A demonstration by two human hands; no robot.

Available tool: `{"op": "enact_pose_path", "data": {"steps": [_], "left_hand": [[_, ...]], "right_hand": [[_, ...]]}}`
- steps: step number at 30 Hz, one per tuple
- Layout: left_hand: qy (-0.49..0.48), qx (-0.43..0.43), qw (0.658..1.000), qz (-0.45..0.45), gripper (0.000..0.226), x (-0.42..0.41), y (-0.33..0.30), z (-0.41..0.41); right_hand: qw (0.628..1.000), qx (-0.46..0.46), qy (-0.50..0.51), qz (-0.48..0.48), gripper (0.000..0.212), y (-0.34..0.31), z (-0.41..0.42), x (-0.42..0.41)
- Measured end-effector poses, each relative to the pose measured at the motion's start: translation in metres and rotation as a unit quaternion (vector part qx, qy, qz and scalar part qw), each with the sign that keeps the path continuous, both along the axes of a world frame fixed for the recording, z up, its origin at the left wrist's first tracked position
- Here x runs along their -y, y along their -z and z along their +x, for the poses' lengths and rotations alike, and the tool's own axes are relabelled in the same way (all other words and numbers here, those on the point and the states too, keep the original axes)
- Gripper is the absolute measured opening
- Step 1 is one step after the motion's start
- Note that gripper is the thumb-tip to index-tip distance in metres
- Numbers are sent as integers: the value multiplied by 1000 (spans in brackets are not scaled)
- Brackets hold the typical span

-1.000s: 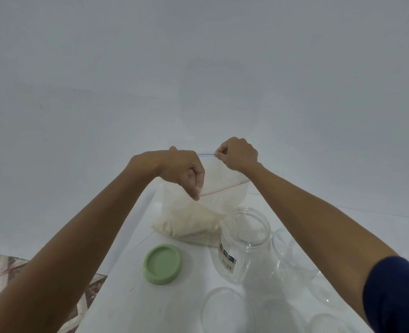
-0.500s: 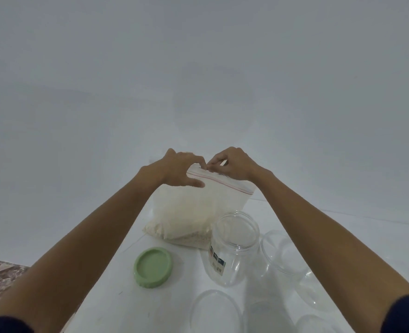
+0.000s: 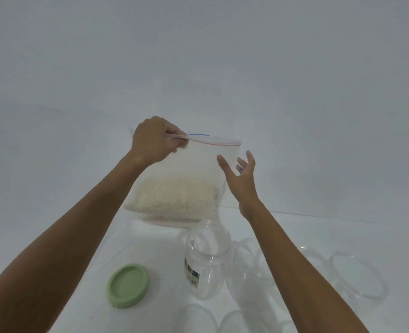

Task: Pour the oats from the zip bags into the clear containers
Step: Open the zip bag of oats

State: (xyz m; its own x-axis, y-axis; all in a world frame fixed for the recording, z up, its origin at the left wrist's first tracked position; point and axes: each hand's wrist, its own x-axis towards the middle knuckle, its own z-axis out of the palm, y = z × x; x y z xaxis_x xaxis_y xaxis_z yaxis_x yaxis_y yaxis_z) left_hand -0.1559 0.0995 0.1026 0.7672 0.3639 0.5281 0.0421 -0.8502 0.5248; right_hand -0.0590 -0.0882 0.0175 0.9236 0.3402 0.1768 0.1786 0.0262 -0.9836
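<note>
Oats bag [image 3: 181, 188] pinched by left fingers [image 3: 174, 138], right fingers [image 3: 245, 162] spread, above white table [image 3: 150, 248], plain wall [image 3: 198, 56] behind.

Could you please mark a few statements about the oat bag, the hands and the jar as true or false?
1. The left hand pinches the top corner of the zip bag. True.
2. The right hand grips the bag's zip strip. False: it is open beside the bag, fingers spread.
3. The green lid sits on the clear jar. False: it lies on the table, left of the jar.
4. The jar holds no oats. True.
</note>
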Motion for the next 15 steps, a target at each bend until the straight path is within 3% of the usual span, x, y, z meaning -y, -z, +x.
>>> {"op": "enact_pose_path", "data": {"steps": [4,8,11,13,15], "left_hand": [[16,97,994,-51,7,25,-41,8],[50,153,982,-96,3,55,-65,20],[91,177,968,-155,5,81,-76,27],[124,179,959,-184,6,102,-84,30],[153,182,950,-203,5,122,-90,28]], "right_hand": [[994,-107,11,18,117,7,-11,5],[952,-248,19,176,121,6,-29,3],[887,-304,-38,347,89,-1,-44,12],[859,-276,-97,420,62,-3,-53,20],[845,-251,-97,463,64,-1,-56,26]]}}
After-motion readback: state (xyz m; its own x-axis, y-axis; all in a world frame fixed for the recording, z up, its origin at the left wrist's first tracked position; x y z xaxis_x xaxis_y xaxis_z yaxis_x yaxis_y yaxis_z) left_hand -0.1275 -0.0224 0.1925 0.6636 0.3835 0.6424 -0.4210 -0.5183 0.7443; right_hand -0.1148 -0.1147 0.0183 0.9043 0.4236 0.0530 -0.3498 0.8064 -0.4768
